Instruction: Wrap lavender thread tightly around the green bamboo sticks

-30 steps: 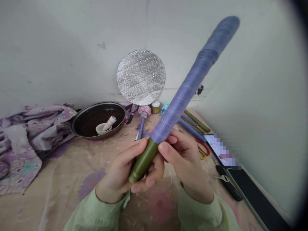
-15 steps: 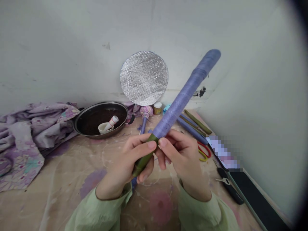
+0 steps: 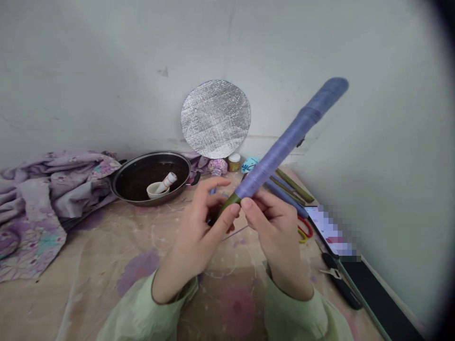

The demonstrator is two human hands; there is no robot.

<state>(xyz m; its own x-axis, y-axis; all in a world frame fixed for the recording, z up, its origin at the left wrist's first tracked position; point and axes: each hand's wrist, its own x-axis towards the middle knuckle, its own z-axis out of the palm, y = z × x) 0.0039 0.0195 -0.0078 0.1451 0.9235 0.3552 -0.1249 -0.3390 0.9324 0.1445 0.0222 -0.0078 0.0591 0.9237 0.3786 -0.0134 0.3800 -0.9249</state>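
Observation:
A long stick wrapped in blue-purple thread [image 3: 284, 147] slants up to the right in front of me, with a bare green lower end. My left hand [image 3: 204, 227] holds the green end between thumb and fingers, its index finger lifted off. My right hand [image 3: 275, 232] pinches the stick where the thread wrapping meets the green part; its other fingers are curled behind. A thin strand of thread [image 3: 234, 232] stretches between the hands, below the stick.
Behind stand a round silver disc [image 3: 216, 118], a small jar [image 3: 233, 162] and a dark pan [image 3: 152, 196] with a white cup. Purple floral cloth [image 3: 39, 203] lies left. At right are green and wrapped sticks [image 3: 295, 187], scissors [image 3: 305, 227], a phone [image 3: 329, 232] and keys [image 3: 332, 272].
The stick has tilted further right and its tip has moved right. My left hand has shifted up and right, its index finger now raised. The thread strand shows more clearly.

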